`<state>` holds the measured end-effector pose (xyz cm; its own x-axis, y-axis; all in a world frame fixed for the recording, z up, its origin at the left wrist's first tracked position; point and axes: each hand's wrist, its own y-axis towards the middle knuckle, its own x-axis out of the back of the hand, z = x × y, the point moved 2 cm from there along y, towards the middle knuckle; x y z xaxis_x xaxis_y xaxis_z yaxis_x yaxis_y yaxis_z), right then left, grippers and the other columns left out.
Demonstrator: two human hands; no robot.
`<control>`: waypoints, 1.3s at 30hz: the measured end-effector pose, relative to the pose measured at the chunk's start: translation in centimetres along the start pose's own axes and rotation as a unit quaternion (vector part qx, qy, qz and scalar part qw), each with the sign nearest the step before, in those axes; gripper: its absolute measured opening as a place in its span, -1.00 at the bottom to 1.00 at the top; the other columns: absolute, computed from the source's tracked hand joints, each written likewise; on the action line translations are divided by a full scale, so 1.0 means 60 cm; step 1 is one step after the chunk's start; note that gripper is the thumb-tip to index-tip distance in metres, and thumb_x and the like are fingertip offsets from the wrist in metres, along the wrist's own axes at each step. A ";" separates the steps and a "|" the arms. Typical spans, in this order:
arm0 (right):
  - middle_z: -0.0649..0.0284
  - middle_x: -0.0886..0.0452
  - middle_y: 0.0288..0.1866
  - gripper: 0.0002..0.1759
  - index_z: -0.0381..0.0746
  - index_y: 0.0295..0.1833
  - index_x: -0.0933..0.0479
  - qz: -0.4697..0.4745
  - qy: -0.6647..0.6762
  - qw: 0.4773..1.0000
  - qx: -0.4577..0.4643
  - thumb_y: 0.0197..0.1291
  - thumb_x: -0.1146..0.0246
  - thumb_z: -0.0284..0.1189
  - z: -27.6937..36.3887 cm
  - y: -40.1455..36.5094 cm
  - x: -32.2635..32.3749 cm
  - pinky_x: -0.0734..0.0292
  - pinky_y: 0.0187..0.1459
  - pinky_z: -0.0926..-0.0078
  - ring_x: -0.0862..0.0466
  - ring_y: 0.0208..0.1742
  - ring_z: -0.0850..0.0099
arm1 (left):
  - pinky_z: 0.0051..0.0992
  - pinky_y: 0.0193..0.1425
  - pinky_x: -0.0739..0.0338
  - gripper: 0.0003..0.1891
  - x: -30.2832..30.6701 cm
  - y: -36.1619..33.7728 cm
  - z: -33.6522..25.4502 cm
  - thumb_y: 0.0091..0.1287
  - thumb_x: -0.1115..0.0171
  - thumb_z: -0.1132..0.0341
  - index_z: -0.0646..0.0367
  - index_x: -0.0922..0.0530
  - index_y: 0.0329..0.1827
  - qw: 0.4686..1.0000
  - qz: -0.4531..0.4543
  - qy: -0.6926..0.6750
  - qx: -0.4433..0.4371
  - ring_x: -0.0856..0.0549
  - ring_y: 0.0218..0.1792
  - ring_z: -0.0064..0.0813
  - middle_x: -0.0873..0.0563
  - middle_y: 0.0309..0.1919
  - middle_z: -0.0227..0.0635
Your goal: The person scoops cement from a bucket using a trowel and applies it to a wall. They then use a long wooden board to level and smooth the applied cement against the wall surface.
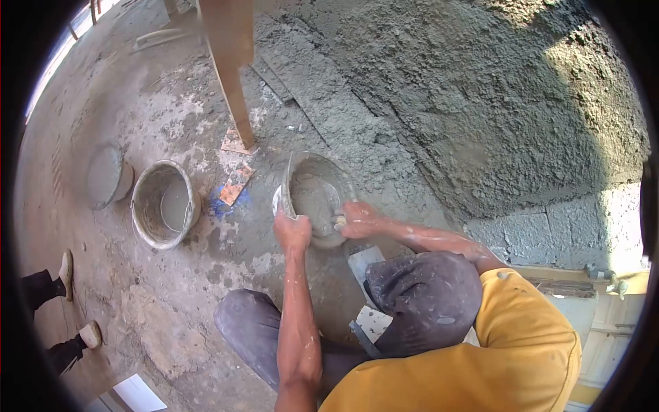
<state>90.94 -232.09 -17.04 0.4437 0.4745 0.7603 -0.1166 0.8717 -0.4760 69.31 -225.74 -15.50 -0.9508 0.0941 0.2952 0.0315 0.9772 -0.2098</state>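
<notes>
On a splotched floor (154, 288) beside a rough-plastered wall (473, 117), left grip (294, 230) clamps a bucket (314, 162), right grip (357, 219) a handle (340, 221).

Looks like a building site. Shows a wall (439, 89) coated in rough gray mortar, bare blockwork (528, 233) exposed near its edge. Also shows a stained, mortar-spattered floor (154, 281), a basin (341, 169) of gray mix, mortar-smeared buckets (195, 214), and a wooden post (230, 82) beside tile pieces (236, 184). Admits sunlight onto part of the wall.
</notes>
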 end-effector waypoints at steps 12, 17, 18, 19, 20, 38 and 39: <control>-0.29 -0.78 -0.19 -0.48 -0.43 0.16 -0.69 -0.095 -0.038 0.992 0.071 0.30 -0.42 -0.20 0.182 -0.072 0.364 -0.65 0.07 -0.16 -0.80 -0.04 -0.26 | -0.26 -0.01 -0.63 -0.52 0.082 0.022 0.124 0.13 -0.22 0.49 0.56 -0.67 0.13 0.969 -0.017 -0.113 0.219 -0.77 -0.12 -0.24 -0.81 -0.09 -0.04; -0.13 -0.67 -0.40 -0.51 -0.41 -0.01 -0.68 -0.129 -0.021 0.976 0.175 0.34 -0.46 -0.13 0.205 -0.059 0.438 -0.63 -0.14 -0.01 -0.79 -0.24 -0.05 | -0.25 -0.24 -0.52 -0.72 0.096 0.016 0.108 0.14 -0.20 0.48 0.45 -0.66 -0.11 0.969 -0.011 -0.095 0.228 -0.66 -0.32 -0.36 -0.71 -0.29 -0.22; -0.04 -0.63 -0.49 -0.52 -0.39 -0.08 -0.66 -0.134 -0.002 0.970 0.201 0.36 -0.47 -0.10 0.203 -0.053 0.447 -0.61 -0.23 0.06 -0.78 -0.33 0.04 | -0.26 -0.33 -0.47 -0.80 0.095 0.016 0.106 0.14 -0.21 0.48 0.38 -0.65 -0.20 0.968 -0.026 -0.118 0.220 -0.60 -0.40 -0.41 -0.66 -0.38 -0.31; 0.02 -0.65 -0.48 -0.52 -0.38 -0.11 -0.67 -0.108 0.025 0.975 0.192 0.37 -0.47 -0.10 0.195 -0.043 0.451 -0.62 -0.26 0.14 -0.78 -0.37 0.16 | -0.25 -0.26 -0.51 -0.73 0.096 0.018 0.105 0.14 -0.20 0.49 0.44 -0.67 -0.12 0.969 -0.013 -0.093 0.227 -0.65 -0.34 -0.37 -0.71 -0.31 -0.24; 0.09 -0.68 -0.46 -0.53 -0.37 -0.15 -0.69 -0.082 0.052 0.979 0.181 0.38 -0.48 -0.09 0.187 -0.032 0.455 -0.63 -0.29 0.22 -0.77 -0.41 0.28 | -0.23 -0.19 -0.55 -0.66 0.103 0.017 0.089 0.14 -0.19 0.50 0.50 -0.68 -0.04 0.970 0.002 -0.069 0.234 -0.70 -0.27 -0.34 -0.75 -0.25 -0.16; 0.25 -0.63 -0.49 -0.78 -0.28 -0.13 -0.77 -0.111 -0.052 0.992 0.023 0.38 -0.28 -0.38 -0.008 0.045 0.610 -0.50 -0.49 0.30 -0.54 -0.53 0.48 | -0.22 -0.37 -0.50 -0.70 0.061 0.021 0.060 0.17 -0.29 0.46 0.46 -0.62 -0.07 0.974 0.038 -0.030 0.220 -0.64 -0.40 -0.37 -0.70 -0.36 -0.21; 0.26 -0.59 -0.49 -0.81 -0.25 -0.18 -0.73 -0.072 -0.142 0.987 0.038 0.39 -0.27 -0.38 -0.010 0.036 0.553 -0.49 -0.47 0.24 -0.53 -0.51 0.43 | -0.23 -0.39 -0.49 -0.71 0.049 0.018 0.059 0.17 -0.28 0.46 0.45 -0.62 -0.08 0.976 0.020 -0.039 0.213 -0.64 -0.42 -0.38 -0.69 -0.38 -0.23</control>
<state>105.91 -214.53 6.87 0.1959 0.3514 0.9155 -0.1420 0.9339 -0.3281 65.43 -225.06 -18.13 -0.9727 0.0992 0.2099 -0.0462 0.8033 -0.5938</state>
